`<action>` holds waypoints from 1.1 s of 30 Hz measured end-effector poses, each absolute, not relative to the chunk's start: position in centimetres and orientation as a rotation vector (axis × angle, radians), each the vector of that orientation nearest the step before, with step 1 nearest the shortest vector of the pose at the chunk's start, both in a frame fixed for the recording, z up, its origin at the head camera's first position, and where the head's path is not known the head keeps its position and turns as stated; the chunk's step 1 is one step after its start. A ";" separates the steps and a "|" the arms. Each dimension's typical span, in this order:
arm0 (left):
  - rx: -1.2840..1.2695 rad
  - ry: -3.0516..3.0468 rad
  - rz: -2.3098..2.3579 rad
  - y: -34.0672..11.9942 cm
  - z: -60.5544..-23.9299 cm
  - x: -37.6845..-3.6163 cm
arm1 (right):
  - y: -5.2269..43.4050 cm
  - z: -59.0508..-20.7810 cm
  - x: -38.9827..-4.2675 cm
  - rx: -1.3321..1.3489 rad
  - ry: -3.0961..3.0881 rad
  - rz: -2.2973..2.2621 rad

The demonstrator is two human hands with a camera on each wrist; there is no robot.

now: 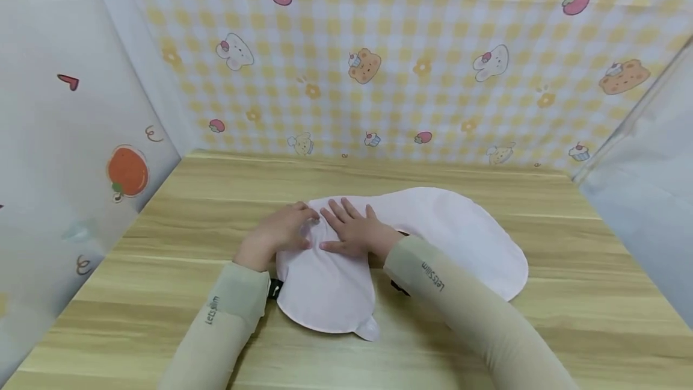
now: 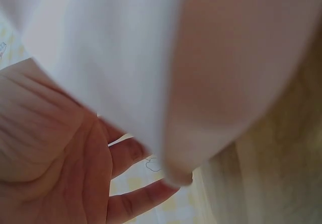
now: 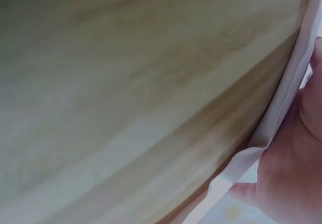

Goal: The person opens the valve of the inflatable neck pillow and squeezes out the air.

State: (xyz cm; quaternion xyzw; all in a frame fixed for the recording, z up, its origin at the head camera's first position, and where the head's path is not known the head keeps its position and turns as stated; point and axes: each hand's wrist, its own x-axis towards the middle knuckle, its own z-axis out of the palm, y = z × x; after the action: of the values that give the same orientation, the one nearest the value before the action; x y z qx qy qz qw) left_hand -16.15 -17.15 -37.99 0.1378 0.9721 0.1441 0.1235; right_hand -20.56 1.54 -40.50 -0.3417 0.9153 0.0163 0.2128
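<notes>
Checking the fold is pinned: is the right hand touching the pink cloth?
Touching. The head view shows the right hand lying flat, fingers spread, on the pink cloth.
</notes>
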 end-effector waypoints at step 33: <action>1.168 2.646 0.507 -18.7 -38.1 -7.2 | 6.8 -38.6 -12.9 -1.582 2.239 -0.425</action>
State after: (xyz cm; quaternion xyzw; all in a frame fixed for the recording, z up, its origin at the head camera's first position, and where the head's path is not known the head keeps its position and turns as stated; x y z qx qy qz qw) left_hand -7.24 -18.70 -38.14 0.3957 0.8964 0.1718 0.1021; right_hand -12.85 6.77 -38.58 -0.5607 0.7934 -0.1506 0.1828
